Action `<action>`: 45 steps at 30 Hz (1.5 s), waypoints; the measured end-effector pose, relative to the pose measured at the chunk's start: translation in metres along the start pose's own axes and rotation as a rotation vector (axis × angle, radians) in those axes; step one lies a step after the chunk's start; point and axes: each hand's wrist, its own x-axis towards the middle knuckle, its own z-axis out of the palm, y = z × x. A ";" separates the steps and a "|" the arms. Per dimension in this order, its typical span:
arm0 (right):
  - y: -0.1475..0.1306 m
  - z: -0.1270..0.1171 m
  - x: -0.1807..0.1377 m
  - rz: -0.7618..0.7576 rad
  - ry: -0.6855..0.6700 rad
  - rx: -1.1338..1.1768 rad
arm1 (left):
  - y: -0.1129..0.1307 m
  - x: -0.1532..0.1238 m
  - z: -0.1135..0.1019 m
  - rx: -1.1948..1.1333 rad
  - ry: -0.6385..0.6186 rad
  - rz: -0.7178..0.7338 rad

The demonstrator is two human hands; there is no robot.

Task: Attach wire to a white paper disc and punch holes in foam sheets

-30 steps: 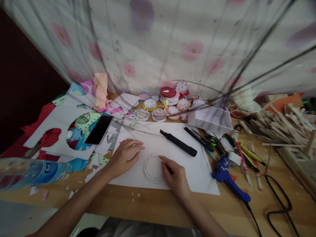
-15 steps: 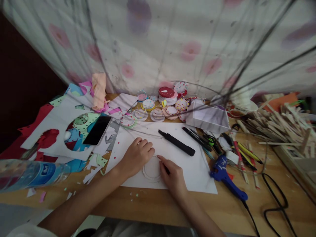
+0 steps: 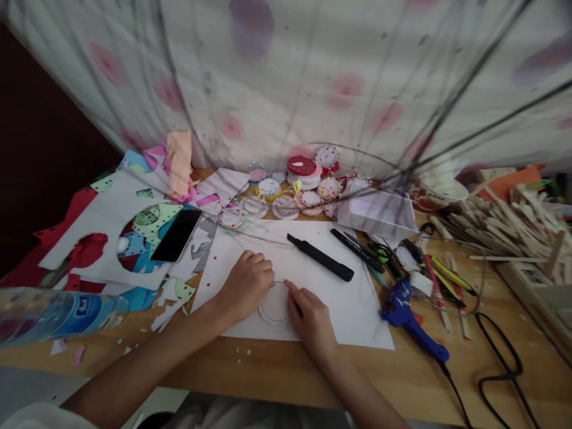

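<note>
A thin white ring (image 3: pixel 274 325), probably paper, lies flat on a large white sheet (image 3: pixel 357 325). At its upper left edge my left hand (image 3: pixel 247 280) is closed, its fingers curled together; whatever they pinch is hidden. My right hand (image 3: pixel 313 319) has its fingers bent in around the ring's right side, with the index fingertip touching the top edge. The thumb is mostly hidden behind the hand. Just beyond both hands a black cutter-like tool (image 3: pixel 320 258) rests on the sheet.
Left are paper scraps (image 3: pixel 102 238), a phone (image 3: pixel 176 235) and a plastic bottle (image 3: pixel 62 316). Decorated paper discs (image 3: pixel 286 206) and a white box (image 3: pixel 378 217) stand behind. On the right lie a blue glue gun (image 3: pixel 413 322), pliers (image 3: pixel 449 280) and many wooden sticks (image 3: pixel 504 220).
My left hand has shifted slightly left along the ring's top edge, away from my right fingertip. My right hand stays nearly in place. Other things are unmoved.
</note>
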 end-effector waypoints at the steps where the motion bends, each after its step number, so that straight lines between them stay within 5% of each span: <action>1: 0.000 0.000 0.000 -0.009 -0.003 -0.015 | -0.002 0.001 0.000 -0.052 -0.012 -0.038; 11: 0.000 0.000 -0.001 -0.056 -0.021 -0.088 | -0.024 0.003 0.001 -0.706 -0.306 -0.381; 18: -0.001 0.000 -0.001 -0.056 -0.023 -0.086 | -0.026 -0.001 -0.001 -0.850 -0.347 -0.438; 22: 0.000 0.001 0.000 -0.055 -0.024 -0.082 | -0.028 -0.004 -0.008 -0.766 -0.320 -0.365; 26: 0.001 0.001 0.000 -0.050 -0.023 -0.081 | -0.024 -0.007 -0.013 -0.555 -0.165 -0.293; 33: 0.000 0.000 0.000 -0.050 -0.026 -0.096 | -0.005 -0.012 -0.019 0.221 -0.048 0.122; 45: -0.001 0.000 0.001 -0.058 -0.044 -0.161 | 0.000 -0.011 -0.012 0.237 -0.083 0.068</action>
